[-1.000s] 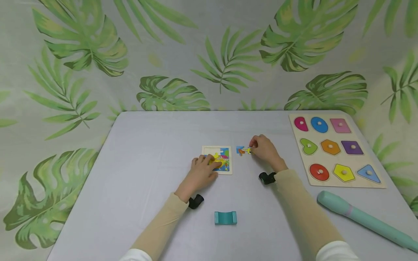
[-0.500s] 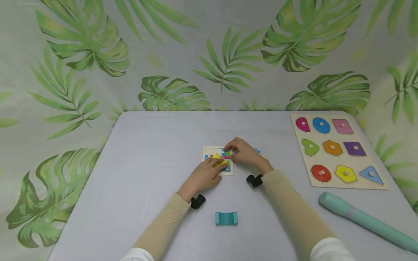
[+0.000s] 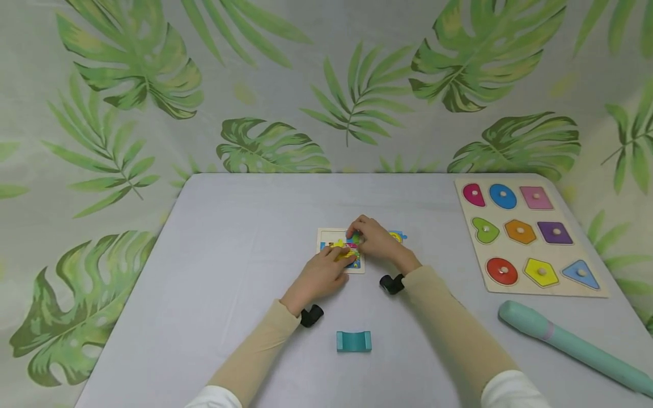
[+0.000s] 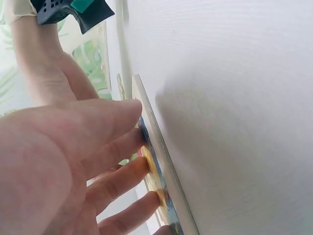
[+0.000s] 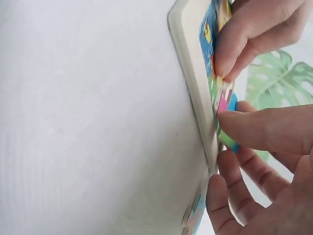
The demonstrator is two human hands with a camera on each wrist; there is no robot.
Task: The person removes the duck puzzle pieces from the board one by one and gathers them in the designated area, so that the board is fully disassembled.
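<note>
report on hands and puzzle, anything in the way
Left hand touching puzzle; right hand pinching green-and-blue piece at its edge. Puzzle's upper left unfilled. At least one loose piece alongside, seemingly not in the way.

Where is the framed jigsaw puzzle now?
In the head view, the framed jigsaw puzzle lies centrally, partly under the left hand and right hand, beyond the teal block, left of the knobbed shape board.

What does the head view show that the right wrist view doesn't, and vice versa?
Head only: shape board, teal wand, teal block and sleeves.
Right wrist only: side edge of the tray, and a clear look at the right thumb against a piece.
Both: left hand, right hand, tray, loose pieces, table, leaf-print backdrop.
</note>
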